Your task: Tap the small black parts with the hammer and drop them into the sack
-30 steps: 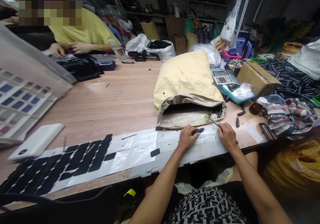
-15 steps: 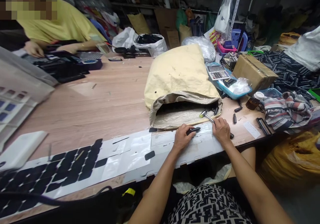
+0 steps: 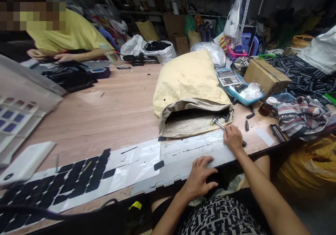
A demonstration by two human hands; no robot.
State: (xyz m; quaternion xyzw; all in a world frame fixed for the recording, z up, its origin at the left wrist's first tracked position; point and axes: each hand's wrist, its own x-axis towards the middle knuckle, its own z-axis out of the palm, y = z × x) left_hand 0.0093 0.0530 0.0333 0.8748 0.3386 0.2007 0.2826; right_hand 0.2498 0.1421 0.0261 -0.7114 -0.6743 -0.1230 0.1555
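1. The right hand (image 3: 233, 137) had a tight grip on the small hammer (image 3: 212, 121). The hammer's head was at the mouth of the big yellow sack (image 3: 189, 74), on the tabletop (image 3: 126, 98).
2. The left hand (image 3: 199, 179) had a wide grip, with nothing seen in it.
3. Some black pieces (image 3: 247, 125) lay outside the sack, and some were in its mouth. How much was done or left, I could not tell.
4. There was one hammer, one sack and one calculator (image 3: 229, 78). Some black pieces were hidden, so I could not count them all.
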